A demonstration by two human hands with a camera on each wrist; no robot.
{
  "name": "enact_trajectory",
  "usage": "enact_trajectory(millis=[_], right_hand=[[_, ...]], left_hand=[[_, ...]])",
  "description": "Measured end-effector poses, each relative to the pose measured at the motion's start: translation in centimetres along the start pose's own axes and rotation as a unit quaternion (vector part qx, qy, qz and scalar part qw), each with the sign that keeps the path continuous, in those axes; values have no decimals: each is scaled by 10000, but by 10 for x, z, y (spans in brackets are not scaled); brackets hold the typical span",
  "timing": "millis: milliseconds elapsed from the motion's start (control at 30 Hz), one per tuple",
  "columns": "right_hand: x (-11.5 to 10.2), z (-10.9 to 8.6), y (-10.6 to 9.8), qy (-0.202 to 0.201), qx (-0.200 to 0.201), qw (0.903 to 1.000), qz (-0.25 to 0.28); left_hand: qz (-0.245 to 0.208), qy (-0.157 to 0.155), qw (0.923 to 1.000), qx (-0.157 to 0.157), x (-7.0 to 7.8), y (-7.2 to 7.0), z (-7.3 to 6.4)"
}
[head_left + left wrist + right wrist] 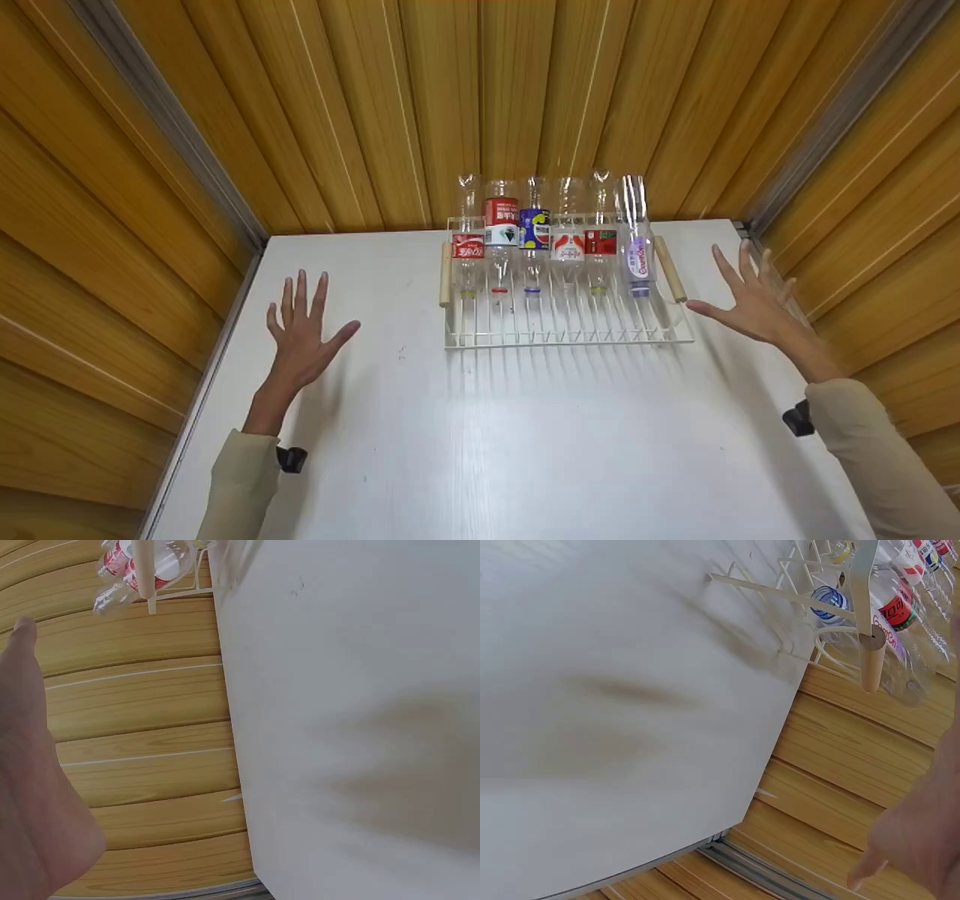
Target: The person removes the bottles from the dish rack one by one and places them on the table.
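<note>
In the head view a white wire rack (570, 344) with wooden handles (445, 274) stands at the back of the table. Several clear plastic bottles lie side by side in it, necks toward the person. A bottle with a red and white label (502, 223) and one with a blue label (535, 229) are among them; a bottle with a purple label (637, 255) is at the right end. My left hand (301, 341) is held over the table left of the rack, fingers spread, holding nothing. My right hand (754, 307), also spread, is beside the right handle (670, 270).
The white table (480, 442) meets a wood-patterned wall (442, 112) behind the rack. Similar panels rise at the left and right, with grey metal posts (180, 120) in the corners. Both wrists carry small black cameras (292, 459).
</note>
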State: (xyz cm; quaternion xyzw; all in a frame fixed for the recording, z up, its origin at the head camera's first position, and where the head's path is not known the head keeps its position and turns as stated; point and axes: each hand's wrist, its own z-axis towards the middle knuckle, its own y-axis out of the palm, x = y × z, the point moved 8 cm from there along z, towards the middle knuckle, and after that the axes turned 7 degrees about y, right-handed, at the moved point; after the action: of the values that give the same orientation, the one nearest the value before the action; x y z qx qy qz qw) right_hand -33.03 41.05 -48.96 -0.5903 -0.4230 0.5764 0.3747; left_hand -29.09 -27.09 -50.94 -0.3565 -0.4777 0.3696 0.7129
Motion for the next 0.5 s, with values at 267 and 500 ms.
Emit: enact_trajectory(millis=[267, 500], right_hand=[[-9, 9, 17, 18, -572, 9924, 1093], [-17, 14, 28, 24, -1109, 9737, 1992]], left_hand=[[-938, -117, 9954, -121, 7, 8, 5], [-1758, -338, 9835, -258, 9, 18, 3]])
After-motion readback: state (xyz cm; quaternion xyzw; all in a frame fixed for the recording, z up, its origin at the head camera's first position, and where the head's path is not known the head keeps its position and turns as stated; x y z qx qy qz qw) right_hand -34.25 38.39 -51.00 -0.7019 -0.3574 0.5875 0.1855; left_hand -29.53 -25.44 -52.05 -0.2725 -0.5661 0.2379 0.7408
